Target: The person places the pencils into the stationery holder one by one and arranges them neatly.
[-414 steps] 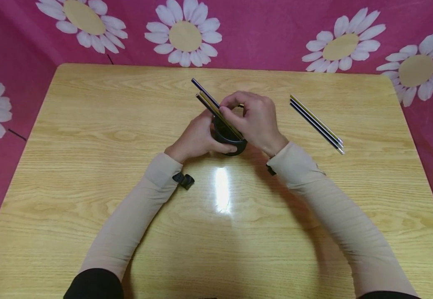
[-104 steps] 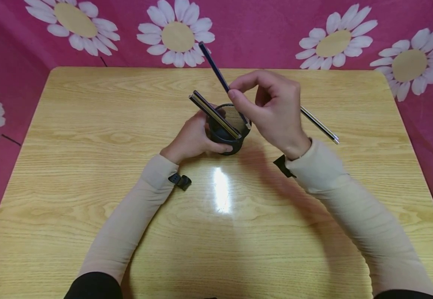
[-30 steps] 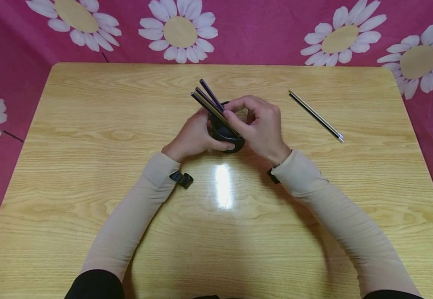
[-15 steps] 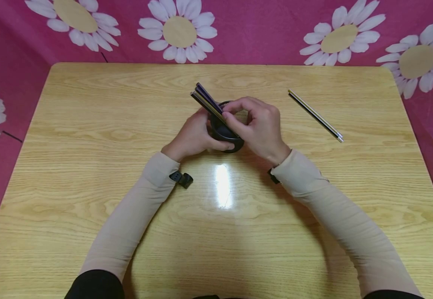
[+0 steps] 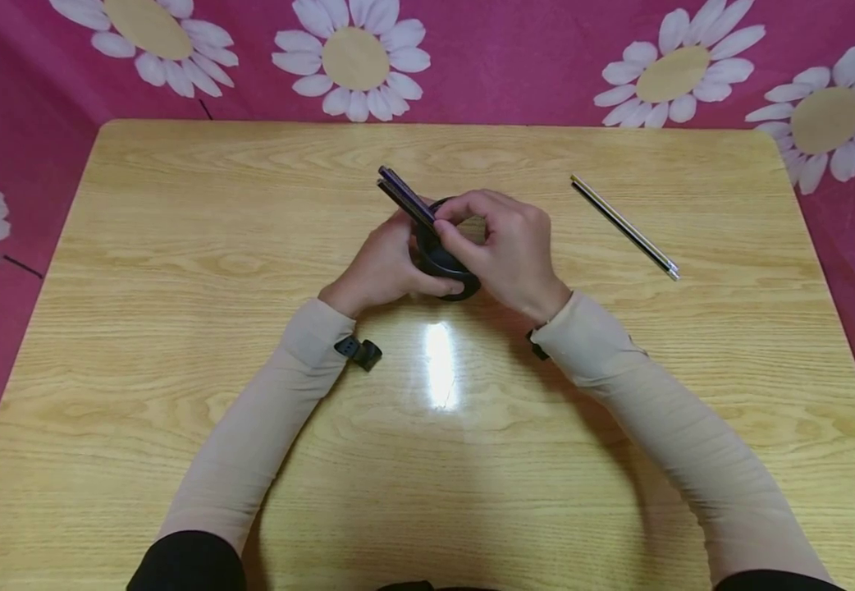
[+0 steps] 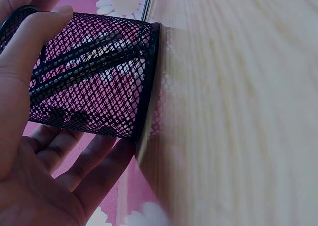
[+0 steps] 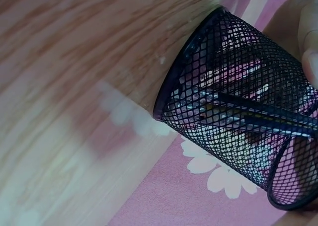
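My left hand (image 5: 379,267) grips a black mesh pen cup (image 5: 444,261) from its left side, the thumb along the near side. In the left wrist view the cup (image 6: 94,82) stands on the table, with the fingers under and around its wall. Several dark striped pencils (image 5: 404,194) lean out of the cup toward the far left. My right hand (image 5: 507,246) pinches at these pencils between thumb and index finger, just above the rim. Through the mesh in the right wrist view, the pencils' lower ends (image 7: 248,115) lie close together near the base.
Two striped pencils (image 5: 624,227) lie side by side on the wooden table (image 5: 176,246), right of my right hand. A pink cloth with white daisies (image 5: 516,66) hangs behind the table's far edge. A black wrist strap (image 5: 358,353) sits on my left sleeve.
The lying pencils went from three to two. Earlier my right hand held one pencil raised above the cup; now it is lowered in, and its top has swung left against the others.
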The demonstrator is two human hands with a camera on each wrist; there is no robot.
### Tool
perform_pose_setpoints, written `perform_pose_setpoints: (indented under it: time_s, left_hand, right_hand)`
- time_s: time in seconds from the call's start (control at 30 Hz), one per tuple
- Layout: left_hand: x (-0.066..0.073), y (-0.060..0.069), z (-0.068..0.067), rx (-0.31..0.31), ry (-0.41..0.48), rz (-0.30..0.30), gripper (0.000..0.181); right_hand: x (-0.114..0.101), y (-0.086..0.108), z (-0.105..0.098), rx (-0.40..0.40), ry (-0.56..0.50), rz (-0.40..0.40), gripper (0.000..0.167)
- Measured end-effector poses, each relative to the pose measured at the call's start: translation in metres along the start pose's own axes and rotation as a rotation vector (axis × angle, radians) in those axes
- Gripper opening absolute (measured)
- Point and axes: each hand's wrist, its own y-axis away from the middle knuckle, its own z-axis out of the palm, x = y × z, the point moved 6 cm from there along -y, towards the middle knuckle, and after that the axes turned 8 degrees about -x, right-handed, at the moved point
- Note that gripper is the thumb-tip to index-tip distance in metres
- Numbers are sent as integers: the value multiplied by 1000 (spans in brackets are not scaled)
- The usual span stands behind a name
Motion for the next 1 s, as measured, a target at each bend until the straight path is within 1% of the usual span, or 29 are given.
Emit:
perform_pose_setpoints:
  time_s: [0.17, 0.37, 0.7, 0.9, 1.0]
  left_hand:
    - [1, 0, 0, 2, 0, 8, 90]
    - [1, 0, 0, -6, 2, 7, 90]
    - [1, -1, 1, -8, -4, 12, 88]
    - [-2, -2, 1, -12, 7, -1, 88]
    - [-1, -1, 1, -19, 15, 3, 87]
  right_hand:
    - [-1, -1, 1, -23, 26, 10, 12]
    - [-3, -2, 1, -27, 53, 6, 11]
    - [-2, -2, 2, -44, 77, 17, 10]
    - [-2, -2, 2, -55, 78, 25, 10]
    - [-3, -2, 2, -61, 77, 31, 10]
